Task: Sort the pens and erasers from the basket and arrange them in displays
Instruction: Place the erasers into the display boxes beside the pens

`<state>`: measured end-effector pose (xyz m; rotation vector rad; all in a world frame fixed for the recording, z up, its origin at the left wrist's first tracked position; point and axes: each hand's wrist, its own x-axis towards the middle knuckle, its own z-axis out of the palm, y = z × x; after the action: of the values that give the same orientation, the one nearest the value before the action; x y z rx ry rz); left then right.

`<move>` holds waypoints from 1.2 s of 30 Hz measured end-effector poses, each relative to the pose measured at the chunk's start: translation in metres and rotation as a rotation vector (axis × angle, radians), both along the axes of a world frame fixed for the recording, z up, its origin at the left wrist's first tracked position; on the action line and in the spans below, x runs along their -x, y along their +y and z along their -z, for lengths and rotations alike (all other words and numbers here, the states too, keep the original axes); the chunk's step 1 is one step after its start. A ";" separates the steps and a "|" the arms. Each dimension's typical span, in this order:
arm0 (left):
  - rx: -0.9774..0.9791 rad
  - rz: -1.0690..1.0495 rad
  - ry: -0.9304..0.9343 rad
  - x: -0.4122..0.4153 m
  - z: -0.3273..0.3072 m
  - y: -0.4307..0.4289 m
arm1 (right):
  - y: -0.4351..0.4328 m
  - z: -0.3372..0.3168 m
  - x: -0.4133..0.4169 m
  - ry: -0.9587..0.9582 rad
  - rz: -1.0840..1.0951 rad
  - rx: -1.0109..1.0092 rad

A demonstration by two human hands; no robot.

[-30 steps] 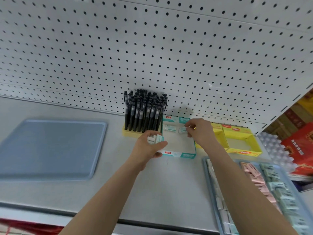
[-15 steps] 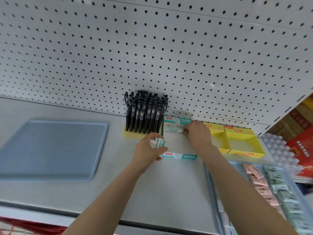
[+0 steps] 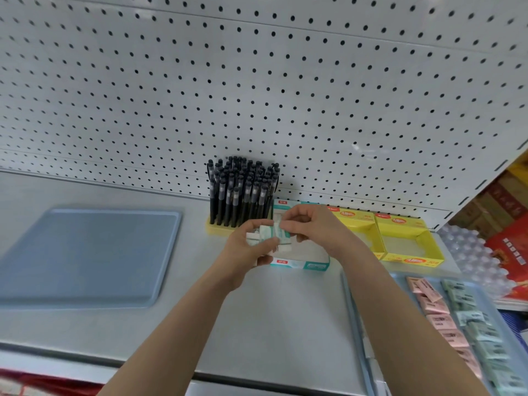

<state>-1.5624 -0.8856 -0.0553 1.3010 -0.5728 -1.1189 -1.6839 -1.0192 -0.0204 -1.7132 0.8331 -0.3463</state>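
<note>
You are holding a small stack of erasers point(image 3: 264, 234) in your left hand point(image 3: 245, 252), with the fingers curled around it, and your right hand point(image 3: 317, 227) is pinching a single eraser point(image 3: 283, 234) at the right end of that stack between thumb and fingertips. Both hands are working just above the teal display box point(image 3: 303, 264), which is standing beside the pens point(image 3: 243, 190). I think the danger is coming from the loose stack: while you are pulling one piece away, the others are resting only on your curled fingers, so they may be slipping out and falling on the shelf point(image 3: 257, 324) or crooked into the box. Your left knuckles are also working near the upright pens, and a careless lift could be knocking them. Many erasers are waiting in the basket point(image 3: 353, 310), pink and green together, so mixing colours in one display is another risk. I cannot tell how full the teal box is, because your hands are covering it.
</note>
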 end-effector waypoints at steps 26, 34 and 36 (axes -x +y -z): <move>-0.104 -0.051 0.024 -0.007 0.006 0.007 | -0.012 0.044 -0.019 0.516 0.130 0.691; -0.039 -0.104 0.000 -0.008 0.008 0.006 | -0.013 0.034 -0.011 0.338 0.166 0.639; -0.038 -0.106 -0.039 -0.007 0.008 0.003 | -0.005 0.018 -0.009 0.131 0.147 0.347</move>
<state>-1.5556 -0.8824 -0.0635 1.3727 -0.5076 -1.0236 -1.6754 -1.0245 -0.0383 -2.0167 1.0438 -0.5054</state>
